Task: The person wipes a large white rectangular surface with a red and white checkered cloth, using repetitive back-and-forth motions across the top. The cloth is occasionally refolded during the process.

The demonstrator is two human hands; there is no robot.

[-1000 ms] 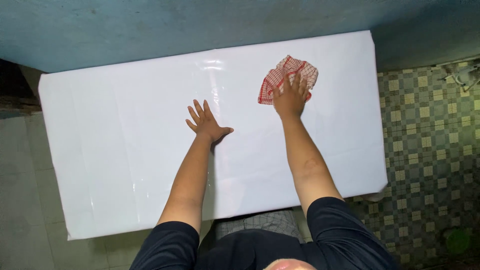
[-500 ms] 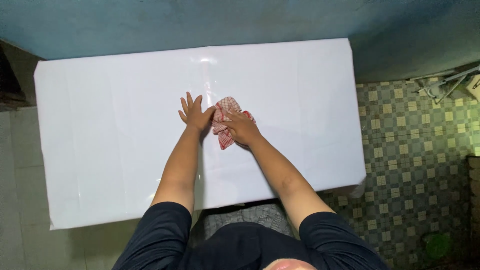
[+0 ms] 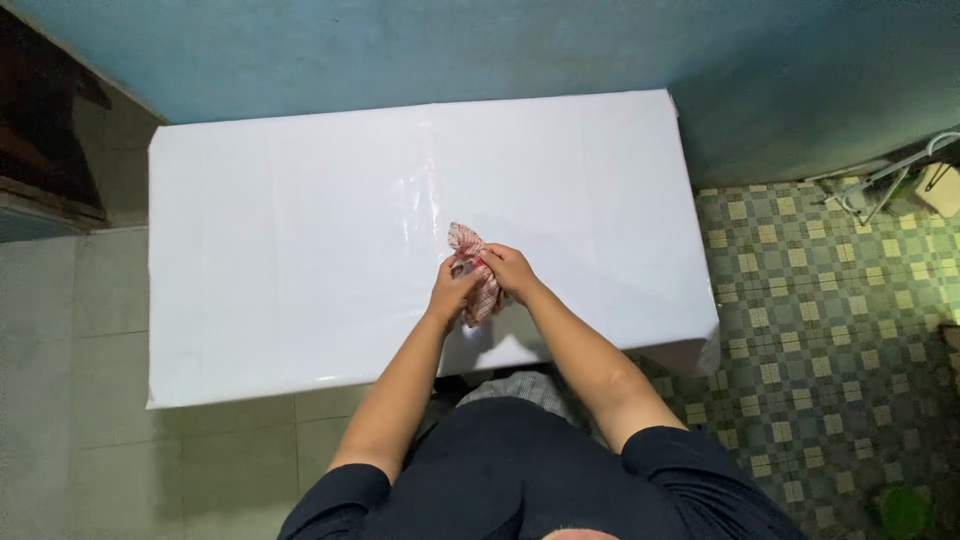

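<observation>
Head view, read from nine o'clock across to three o'clock: a dark piece of furniture [image 3: 45,120] sits at the far left against the blue wall [image 3: 400,50], with pale floor tiles [image 3: 70,400] below it. Next comes the white table [image 3: 280,250], covered in a glossy sheet that catches a streak of light near its middle; its surface looks bare and unmarked apart from the cloth.

Just right of centre, toward the near edge of the table, both hands meet over a red-and-white checked cloth [image 3: 470,243]. The left hand [image 3: 452,292] curls its fingers around the lower part of the cloth, pinching it. At its three o'clock, touching it, the right hand [image 3: 510,270] closes its fingers on the same cloth from the other side. The cloth is bunched into a crumpled wad between them, one corner sticking up toward twelve o'clock, and it seems lifted slightly off the table, though that cannot be told for sure.

As a judgement, the cloth is gathered up but not neatly folded or laid aside.

Farther right lies the green checked floor [image 3: 820,300], and at two o'clock a metal frame [image 3: 880,185] leans near the wall.
</observation>
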